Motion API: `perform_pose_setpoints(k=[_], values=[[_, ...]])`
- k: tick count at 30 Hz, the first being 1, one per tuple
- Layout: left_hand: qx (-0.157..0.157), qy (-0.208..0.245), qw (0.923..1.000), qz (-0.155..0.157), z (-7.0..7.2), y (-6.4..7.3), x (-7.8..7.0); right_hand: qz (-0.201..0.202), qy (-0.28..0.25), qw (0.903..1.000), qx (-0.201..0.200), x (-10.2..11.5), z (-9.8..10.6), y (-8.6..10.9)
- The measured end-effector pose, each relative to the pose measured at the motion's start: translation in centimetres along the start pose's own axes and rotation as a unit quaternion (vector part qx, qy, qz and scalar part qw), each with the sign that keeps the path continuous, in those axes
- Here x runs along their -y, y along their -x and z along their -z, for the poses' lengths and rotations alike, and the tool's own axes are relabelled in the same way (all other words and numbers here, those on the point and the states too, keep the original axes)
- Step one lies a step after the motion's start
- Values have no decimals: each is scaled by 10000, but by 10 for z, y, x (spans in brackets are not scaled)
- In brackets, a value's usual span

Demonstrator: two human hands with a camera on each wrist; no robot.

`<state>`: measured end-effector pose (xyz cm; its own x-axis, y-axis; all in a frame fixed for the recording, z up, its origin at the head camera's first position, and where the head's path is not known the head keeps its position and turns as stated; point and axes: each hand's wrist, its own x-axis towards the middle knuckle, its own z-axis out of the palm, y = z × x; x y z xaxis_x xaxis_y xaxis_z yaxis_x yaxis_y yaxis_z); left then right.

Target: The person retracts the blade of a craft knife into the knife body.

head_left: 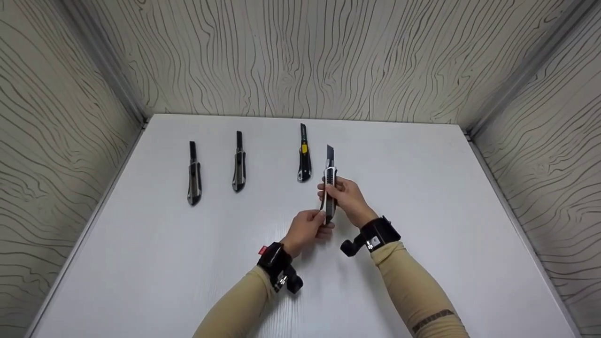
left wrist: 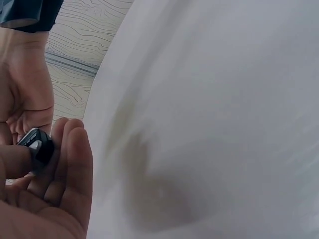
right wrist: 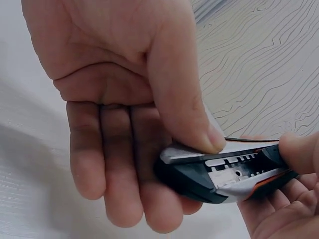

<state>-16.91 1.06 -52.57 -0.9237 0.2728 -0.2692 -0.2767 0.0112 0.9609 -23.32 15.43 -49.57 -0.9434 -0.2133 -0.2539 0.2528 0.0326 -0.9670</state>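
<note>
A box cutter point(head_left: 330, 174) with a silver and black handle is held above the white table, its wide blade extended and pointing away. My right hand point(head_left: 351, 196) grips the middle of the handle, thumb on top near the slider. At the butt end, my left hand point(head_left: 305, 228) pinches the handle between thumb and fingers. Up close in the right wrist view, the handle point(right wrist: 239, 186) shows a toothed slot and orange edging. The left wrist view shows only the dark butt point(left wrist: 41, 148) of the cutter; the blade is hidden there.
Left of the hands, a black box cutter with a yellow slider point(head_left: 304, 159) lies on the white table point(head_left: 422, 188). Farther left lie two grey and black box cutters, one nearer point(head_left: 239, 171) and one outermost point(head_left: 194, 183). Wood-patterned walls point(head_left: 300, 61) enclose the table.
</note>
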Motion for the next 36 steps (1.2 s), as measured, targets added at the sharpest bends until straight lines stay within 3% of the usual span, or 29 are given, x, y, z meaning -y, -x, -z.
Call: perform_pose_setpoints(k=[11,15,25,36], values=[[86,371,9991,-171,-2,3,5,-78,21,9999,-101,5,4,2],[-12,420,9987,-296,-4,4,7,-108,9,9999,-101,3,4,3],[-234,321,9986,-358,-5,5,5,-246,-190,9995,-113,-5,1,3],[-304,197,9986,-374,-5,4,7,-372,-299,9975,-525,-8,-4,2]])
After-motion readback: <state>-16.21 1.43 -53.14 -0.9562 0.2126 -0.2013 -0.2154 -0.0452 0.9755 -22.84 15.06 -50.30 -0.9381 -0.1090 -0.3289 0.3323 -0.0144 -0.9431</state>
